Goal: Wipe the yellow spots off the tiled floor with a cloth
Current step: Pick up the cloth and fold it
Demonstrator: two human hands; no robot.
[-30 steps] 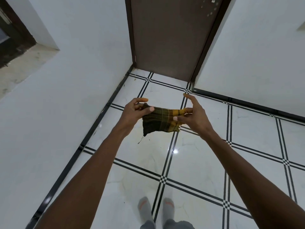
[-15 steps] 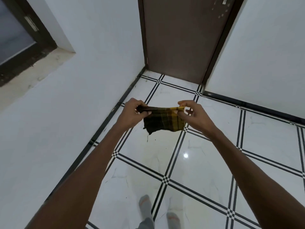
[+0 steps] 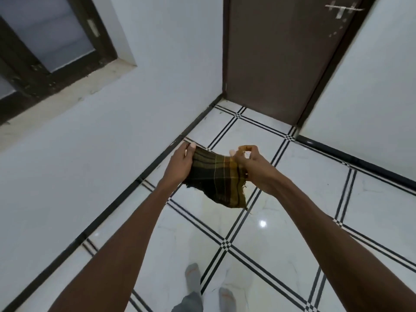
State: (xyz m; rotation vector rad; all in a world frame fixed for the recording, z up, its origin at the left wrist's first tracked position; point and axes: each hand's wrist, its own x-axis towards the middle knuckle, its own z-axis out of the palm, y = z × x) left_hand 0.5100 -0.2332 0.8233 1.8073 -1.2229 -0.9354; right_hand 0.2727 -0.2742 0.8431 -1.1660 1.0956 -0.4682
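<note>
Cloth (image 3: 216, 176) now lower between hands, brown door (image 3: 276, 57) beyond.

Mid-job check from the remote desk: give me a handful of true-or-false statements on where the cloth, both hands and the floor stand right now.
1. Both hands hold the cloth. True: the left hand grips one end and the right hand pinches the other.
2. The cloth is pressed flat on the floor. False: it hangs in the air between the hands, above the tiles.
3. The cloth is plain white. False: it is a dark check with yellow stripes.
4. The brown door ahead is shut. True.
5. The person is kneeling on the tiles. False: they stand, socked feet visible far below.
</note>
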